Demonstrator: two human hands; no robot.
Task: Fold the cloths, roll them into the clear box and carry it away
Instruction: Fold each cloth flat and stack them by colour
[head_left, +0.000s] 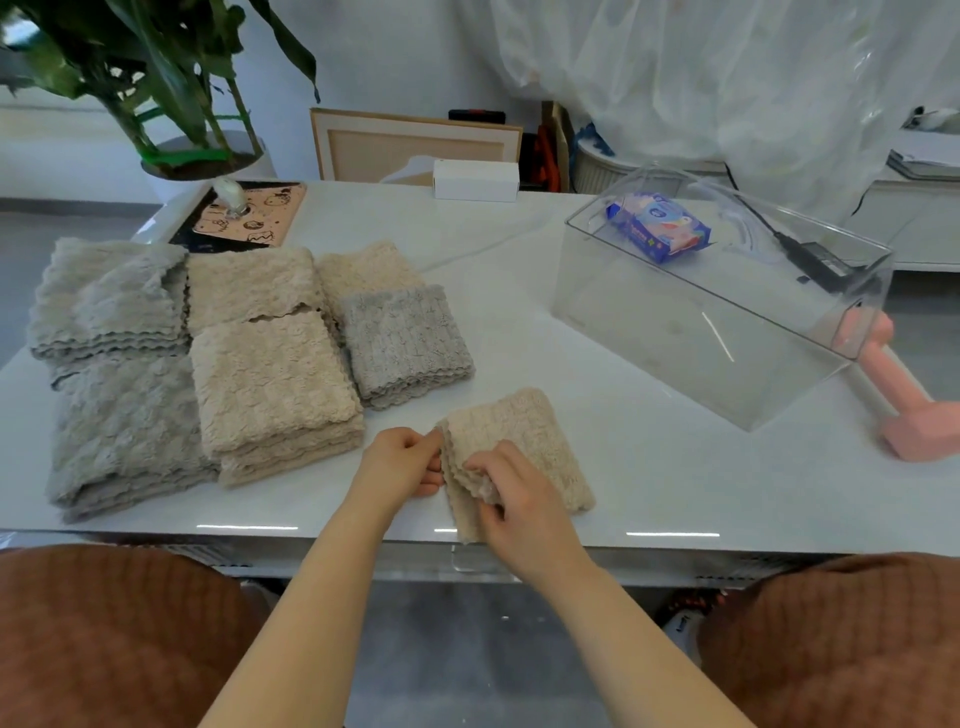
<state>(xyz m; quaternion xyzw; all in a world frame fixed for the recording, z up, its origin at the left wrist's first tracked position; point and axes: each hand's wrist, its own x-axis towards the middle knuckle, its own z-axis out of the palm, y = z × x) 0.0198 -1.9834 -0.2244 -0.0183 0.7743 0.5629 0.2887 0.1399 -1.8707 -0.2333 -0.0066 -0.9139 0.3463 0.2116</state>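
Well left of the grips, fluffy grey stacks (124, 426) and beige stacks (275, 384) of folded cloths sit on the glossy white surface (649, 478). The left grip (402, 460), fingers curled, pinches the wavy left edge of a nubby beige cloth (524, 426). The right grip (511, 493) clutches its layers, hiding its middle. Far right and beyond stands the rectangular clear box (717, 322).

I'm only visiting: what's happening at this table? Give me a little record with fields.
left hand: pinches the beige cloth at its left edge
right hand: grips the same cloth's wavy layered edge
cloth state: folded, lying near the front of the table
clear box: right of the cloth, no cloths inside
stacks: folded grey and beige cloths, at left
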